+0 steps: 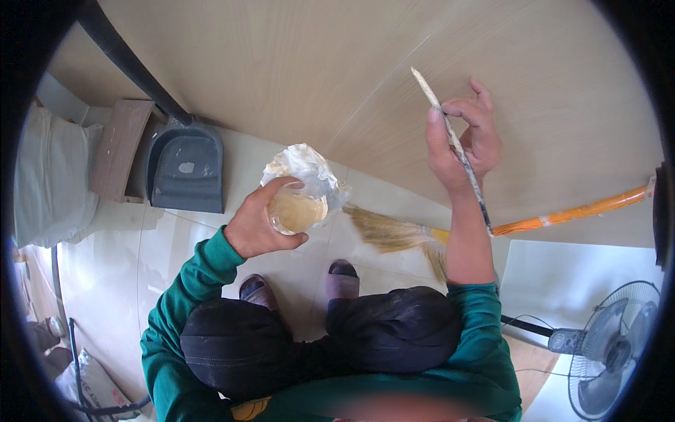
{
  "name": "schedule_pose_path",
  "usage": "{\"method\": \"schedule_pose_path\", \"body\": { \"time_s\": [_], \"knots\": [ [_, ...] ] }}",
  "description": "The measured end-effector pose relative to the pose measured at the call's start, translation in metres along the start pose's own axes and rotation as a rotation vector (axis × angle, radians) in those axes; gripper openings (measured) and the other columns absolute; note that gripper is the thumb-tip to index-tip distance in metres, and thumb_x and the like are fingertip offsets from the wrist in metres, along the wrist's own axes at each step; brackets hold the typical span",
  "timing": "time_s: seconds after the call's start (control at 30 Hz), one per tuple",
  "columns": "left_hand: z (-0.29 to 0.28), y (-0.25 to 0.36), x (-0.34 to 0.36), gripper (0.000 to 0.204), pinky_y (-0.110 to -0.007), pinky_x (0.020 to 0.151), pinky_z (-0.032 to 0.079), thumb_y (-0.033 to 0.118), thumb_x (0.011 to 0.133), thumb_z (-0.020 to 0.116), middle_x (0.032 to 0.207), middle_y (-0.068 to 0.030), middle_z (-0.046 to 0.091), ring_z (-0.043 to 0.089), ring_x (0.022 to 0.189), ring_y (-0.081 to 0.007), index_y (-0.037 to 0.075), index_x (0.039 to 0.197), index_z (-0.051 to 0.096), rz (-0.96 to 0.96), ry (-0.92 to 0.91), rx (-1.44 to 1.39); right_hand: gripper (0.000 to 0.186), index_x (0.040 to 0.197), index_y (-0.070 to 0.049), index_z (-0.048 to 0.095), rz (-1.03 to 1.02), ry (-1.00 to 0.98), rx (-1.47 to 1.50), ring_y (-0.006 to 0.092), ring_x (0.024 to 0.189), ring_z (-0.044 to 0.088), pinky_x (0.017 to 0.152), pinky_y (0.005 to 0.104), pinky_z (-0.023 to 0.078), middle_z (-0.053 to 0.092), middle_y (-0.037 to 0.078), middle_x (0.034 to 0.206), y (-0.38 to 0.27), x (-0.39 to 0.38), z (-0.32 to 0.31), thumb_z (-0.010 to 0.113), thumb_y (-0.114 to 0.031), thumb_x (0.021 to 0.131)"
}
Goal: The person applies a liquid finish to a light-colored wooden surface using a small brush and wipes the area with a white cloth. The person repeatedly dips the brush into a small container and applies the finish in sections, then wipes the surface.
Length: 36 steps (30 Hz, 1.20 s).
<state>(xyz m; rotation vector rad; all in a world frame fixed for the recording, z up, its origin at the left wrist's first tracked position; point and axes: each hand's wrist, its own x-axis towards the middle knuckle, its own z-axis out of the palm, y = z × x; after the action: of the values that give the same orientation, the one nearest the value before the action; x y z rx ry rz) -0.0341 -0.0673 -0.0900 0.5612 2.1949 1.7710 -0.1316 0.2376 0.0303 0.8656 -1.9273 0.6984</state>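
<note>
My left hand [254, 224] is wrapped round a clear plastic cup [297, 213] with a pale beige liquid or paste in it. Against the cup's far side is a crumpled sheet of plastic [301, 164], smeared white and tan; whether my fingers also grip it is hidden. Raised in front of the wood-grain panel [337, 63], my right hand [472, 144] pinches a thin paintbrush [426, 87] between thumb and fingers. The brush's pale tip points up and left, and its darker, smeared handle slants down past my wrist. I cannot tell whether the tip touches the panel.
At left, a long-handled grey dustpan [186, 172] stands beside a brown box-like piece [121, 151] and a pale covered bundle [56, 176]. A straw broom [383, 228] with an orange handle [562, 218] leans at right. A fan [612, 352] and a sack [98, 387] occupy the lower corners.
</note>
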Motion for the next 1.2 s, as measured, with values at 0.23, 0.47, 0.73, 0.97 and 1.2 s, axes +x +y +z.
{"method": "schedule_pose_path", "body": {
  "time_s": [0.23, 0.47, 0.73, 0.97, 1.2],
  "knots": [
    [-0.011, -0.012, 0.001, 0.083, -0.036, 0.106, 0.047, 0.016, 0.065, 0.089, 0.124, -0.0124, 0.062, 0.060, 0.120, -0.0231, 0.004, 0.138, 0.049, -0.064, -0.139, 0.031, 0.023, 0.092, -0.010, 0.065, -0.052, -0.009, -0.098, 0.0191, 0.072, 0.067, 0.106, 0.0543, 0.044, 0.069, 0.002, 0.080, 0.014, -0.009, 0.027, 0.078, -0.001, 0.076],
    [-0.012, -0.024, 0.001, 0.086, -0.039, 0.105, 0.048, 0.021, 0.063, 0.089, 0.125, -0.0164, 0.063, 0.062, 0.118, -0.0287, 0.004, 0.137, 0.050, -0.009, -0.162, 0.052, 0.028, 0.093, -0.012, 0.064, -0.085, -0.030, -0.149, 0.0195, 0.079, 0.067, 0.103, 0.0500, 0.045, 0.069, 0.002, 0.083, 0.015, -0.016, 0.040, 0.079, 0.000, 0.072],
    [-0.022, -0.027, 0.006, 0.086, -0.041, 0.105, 0.049, 0.023, 0.063, 0.089, 0.127, -0.0190, 0.062, 0.062, 0.119, -0.0336, 0.004, 0.137, 0.050, -0.050, -0.221, 0.125, 0.028, 0.092, -0.012, 0.064, -0.097, -0.027, -0.192, 0.0193, 0.081, 0.067, 0.102, 0.0480, 0.045, 0.069, 0.002, 0.084, 0.019, -0.010, 0.050, 0.080, -0.001, 0.072],
    [-0.021, -0.027, 0.008, 0.086, -0.042, 0.105, 0.049, 0.023, 0.063, 0.089, 0.128, -0.0193, 0.062, 0.062, 0.119, -0.0339, 0.004, 0.138, 0.050, -0.028, -0.229, 0.120, 0.027, 0.092, -0.011, 0.065, -0.075, -0.037, -0.212, 0.0198, 0.081, 0.067, 0.102, 0.0480, 0.044, 0.069, 0.002, 0.085, 0.018, -0.011, 0.051, 0.080, -0.002, 0.073],
    [-0.021, -0.028, 0.008, 0.085, -0.042, 0.105, 0.049, 0.024, 0.063, 0.089, 0.127, -0.0191, 0.063, 0.062, 0.119, -0.0345, 0.004, 0.137, 0.051, -0.051, -0.237, 0.107, 0.025, 0.092, -0.010, 0.065, -0.085, -0.041, -0.217, 0.0199, 0.081, 0.067, 0.102, 0.0480, 0.045, 0.069, 0.002, 0.084, 0.018, -0.011, 0.052, 0.080, -0.002, 0.073]
  ]
}}
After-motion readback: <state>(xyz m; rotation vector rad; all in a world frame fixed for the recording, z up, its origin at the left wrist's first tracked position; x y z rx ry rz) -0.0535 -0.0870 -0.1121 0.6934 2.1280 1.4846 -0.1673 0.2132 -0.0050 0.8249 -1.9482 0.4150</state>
